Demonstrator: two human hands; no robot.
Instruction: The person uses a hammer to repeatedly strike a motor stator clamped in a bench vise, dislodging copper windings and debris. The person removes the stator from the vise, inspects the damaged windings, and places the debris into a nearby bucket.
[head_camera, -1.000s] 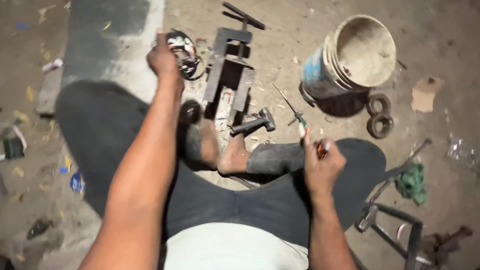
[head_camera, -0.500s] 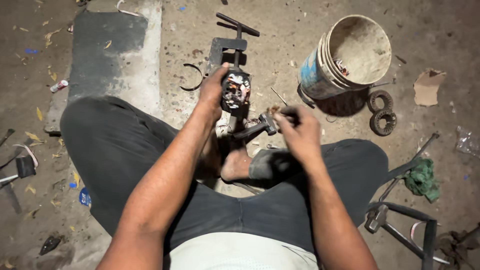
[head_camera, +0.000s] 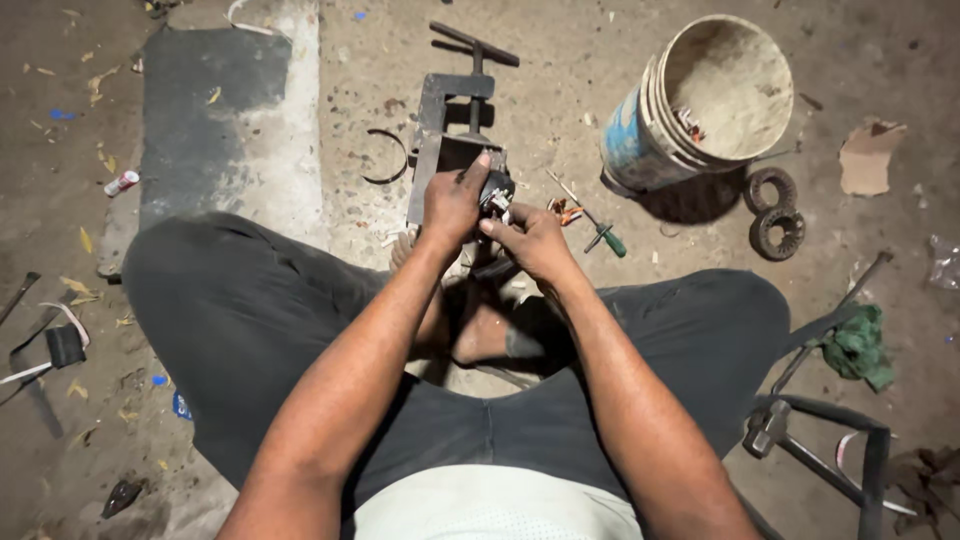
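I sit cross-legged on a dirt floor. My left hand (head_camera: 455, 200) grips a small dark motor part with wires (head_camera: 496, 190), held just above a metal bench vise (head_camera: 445, 125) lying on the ground. My right hand (head_camera: 530, 238) pinches at the front of the same part, fingers on its wiring. A green-handled screwdriver (head_camera: 597, 230) lies on the ground just right of my hands, no longer in my hand.
A dirty plastic bucket (head_camera: 640, 140) lies tipped at upper right, with two dark rings (head_camera: 772, 210) beside it. A hammer (head_camera: 772, 428) and metal frame lie at lower right, a green rag (head_camera: 857, 347) near them. A curved metal clip (head_camera: 385, 160) lies left of the vise.
My left hand brought the motor part from the far left to in front of me. My right hand put down the screwdriver and joined the left on the part.
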